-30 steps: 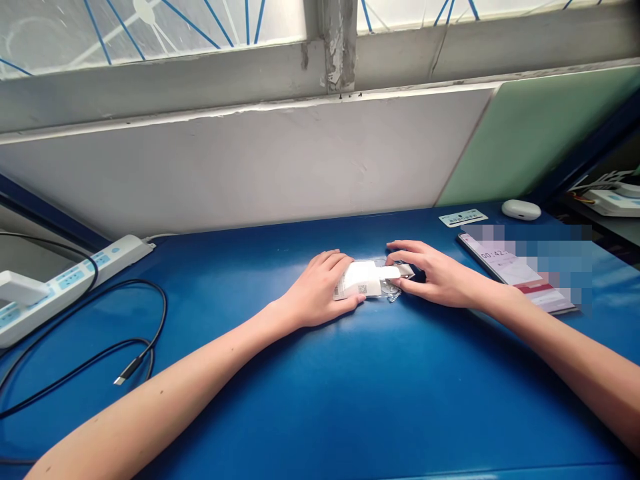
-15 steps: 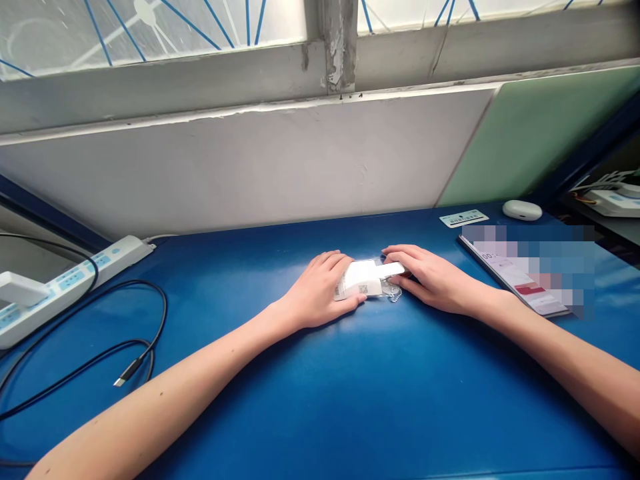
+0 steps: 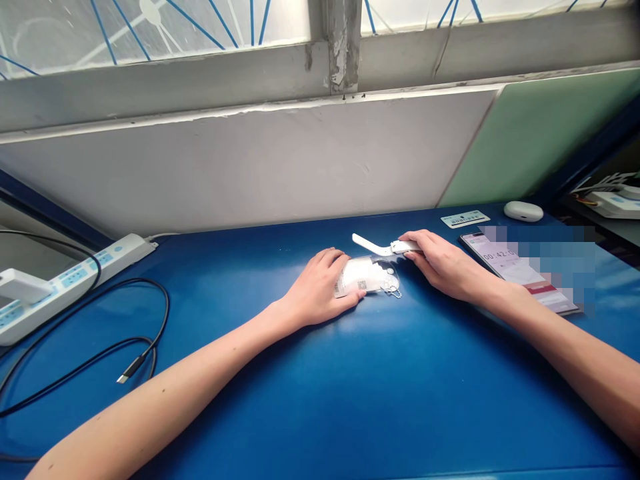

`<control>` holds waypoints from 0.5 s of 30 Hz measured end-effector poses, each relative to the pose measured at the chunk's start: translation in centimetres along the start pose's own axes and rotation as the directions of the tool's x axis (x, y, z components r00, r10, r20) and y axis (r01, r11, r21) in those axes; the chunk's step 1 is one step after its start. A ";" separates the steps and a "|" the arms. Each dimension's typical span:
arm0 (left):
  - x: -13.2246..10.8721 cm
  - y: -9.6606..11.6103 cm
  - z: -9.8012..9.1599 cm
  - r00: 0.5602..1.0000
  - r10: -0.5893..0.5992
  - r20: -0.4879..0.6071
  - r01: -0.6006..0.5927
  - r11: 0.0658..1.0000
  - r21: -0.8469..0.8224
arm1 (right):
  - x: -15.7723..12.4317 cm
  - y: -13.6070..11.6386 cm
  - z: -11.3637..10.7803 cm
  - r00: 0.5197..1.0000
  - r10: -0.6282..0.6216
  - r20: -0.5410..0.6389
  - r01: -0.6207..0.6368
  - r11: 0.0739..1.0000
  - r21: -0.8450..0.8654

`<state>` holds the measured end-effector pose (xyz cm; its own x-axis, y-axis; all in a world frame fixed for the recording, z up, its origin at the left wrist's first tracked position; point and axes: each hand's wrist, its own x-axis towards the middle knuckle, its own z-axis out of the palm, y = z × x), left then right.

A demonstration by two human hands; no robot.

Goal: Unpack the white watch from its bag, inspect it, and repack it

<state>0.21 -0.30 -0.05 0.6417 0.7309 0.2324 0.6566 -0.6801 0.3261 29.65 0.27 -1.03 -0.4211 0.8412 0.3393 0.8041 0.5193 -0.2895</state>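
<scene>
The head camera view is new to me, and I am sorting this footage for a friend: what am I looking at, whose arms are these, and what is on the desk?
The picture comes from a camera worn on a person's head, looking forward and down, so the two bare arms are the wearer's own. No machine is involved.

The left hand rests flat on a small clear packet with a white label, lying on the blue desk. A short bead chain shows at the packet's edge. The right hand pinches one end of a thin white strip, lifted just above the packet.

To the left lie a white power strip and a black cable. To the right lie a phone with its screen lit, a small label card and a white oval case.
</scene>
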 end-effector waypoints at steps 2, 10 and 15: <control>0.0 0.0 0.0 1.000 -0.003 0.010 0.003 1.000 0.006 | 0.0 0.0 0.1 1.000 -0.013 -0.015 0.012 1.000 -0.012; 0.1 0.2 -0.3 0.999 0.005 0.044 -0.006 1.000 0.029 | 0.0 -0.7 0.0 0.997 -0.070 -0.016 0.070 0.998 0.008; 0.1 0.2 -0.3 0.999 0.011 0.045 -0.012 1.000 0.015 | 0.0 -1.4 -0.1 0.995 -0.085 -0.047 0.087 0.995 0.045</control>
<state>0.25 -0.35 0.26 0.6658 0.7202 0.1948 0.6551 -0.6893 0.3093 28.55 -0.49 -0.52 -0.4678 0.7860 0.4043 0.7448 0.5968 -0.2985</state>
